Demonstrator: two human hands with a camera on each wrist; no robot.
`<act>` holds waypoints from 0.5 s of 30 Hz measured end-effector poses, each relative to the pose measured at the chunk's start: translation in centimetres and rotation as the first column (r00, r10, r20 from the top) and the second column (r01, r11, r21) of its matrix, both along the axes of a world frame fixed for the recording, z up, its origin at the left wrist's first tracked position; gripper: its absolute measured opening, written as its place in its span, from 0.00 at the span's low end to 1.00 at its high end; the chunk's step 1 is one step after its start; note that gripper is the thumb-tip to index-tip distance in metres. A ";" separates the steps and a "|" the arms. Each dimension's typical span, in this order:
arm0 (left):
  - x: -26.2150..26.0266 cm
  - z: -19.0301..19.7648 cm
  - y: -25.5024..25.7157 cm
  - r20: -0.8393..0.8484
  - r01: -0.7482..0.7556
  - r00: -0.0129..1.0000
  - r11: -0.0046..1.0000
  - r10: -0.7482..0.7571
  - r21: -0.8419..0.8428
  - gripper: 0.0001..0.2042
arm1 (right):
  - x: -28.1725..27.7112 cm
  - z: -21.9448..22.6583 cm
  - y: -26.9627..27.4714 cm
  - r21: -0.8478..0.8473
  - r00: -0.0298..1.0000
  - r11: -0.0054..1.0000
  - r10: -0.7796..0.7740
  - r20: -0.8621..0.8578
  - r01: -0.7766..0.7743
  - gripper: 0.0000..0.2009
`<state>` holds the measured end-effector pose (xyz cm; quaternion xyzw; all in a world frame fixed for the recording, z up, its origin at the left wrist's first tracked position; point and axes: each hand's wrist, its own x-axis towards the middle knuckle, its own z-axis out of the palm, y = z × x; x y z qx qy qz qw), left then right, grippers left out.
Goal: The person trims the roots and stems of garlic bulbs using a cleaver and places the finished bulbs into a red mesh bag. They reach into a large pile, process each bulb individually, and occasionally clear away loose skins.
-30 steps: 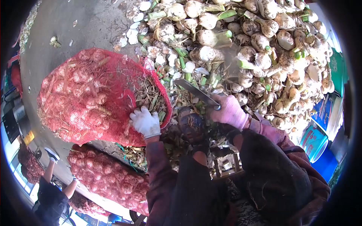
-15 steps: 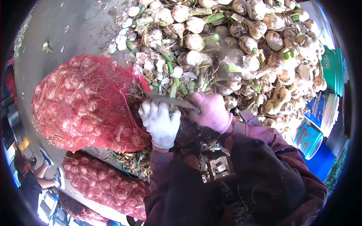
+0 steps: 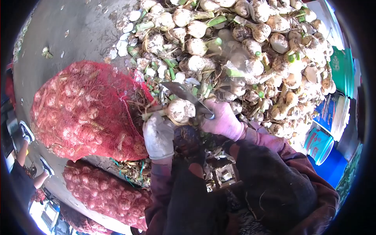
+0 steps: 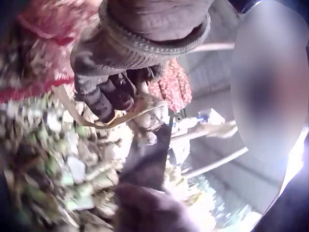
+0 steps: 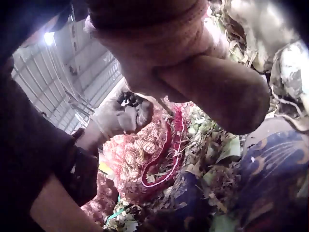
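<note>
My white-gloved left hand [image 3: 158, 137] grips a garlic bulb [image 3: 181, 112] by its stem, with the round head turned toward the right hand. A pink-gloved right hand [image 3: 223, 120] holds a knife [image 3: 185, 94] by its handle, and the wide blade slants up and left just above the bulb. In the left wrist view, the curled left fingers [image 4: 99, 99] are at the stem and dry leaf, and the blade [image 4: 147, 162] overlaps the bulb's lower side. The right wrist view shows the right hand [image 5: 193, 72] in front, hiding most of the knife.
A red mesh sack [image 3: 86, 113] full of garlic lies left of my hands, its mouth facing them. Another filled sack [image 3: 103, 192] lies nearer. A big heap of garlic [image 3: 266, 58] spreads ahead and right. Buckets [image 3: 319, 147] stand at far right. Another person's legs [image 3: 29, 156] show at left.
My left hand has left the sack's mouth, and a garlic bulb now shows in its grip. The knife blade, which crossed over the left fingers half a second ago, now sits beyond the bulb.
</note>
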<state>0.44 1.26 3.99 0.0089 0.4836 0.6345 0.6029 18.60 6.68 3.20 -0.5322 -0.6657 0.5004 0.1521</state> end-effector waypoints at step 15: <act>-1.6 -1.8 -2.3 0.217 0.117 0.967 0.988 -0.137 0.100 0.23 | 0.9 -0.6 0.5 -0.083 0.975 0.991 0.091 -0.202 -0.109 0.12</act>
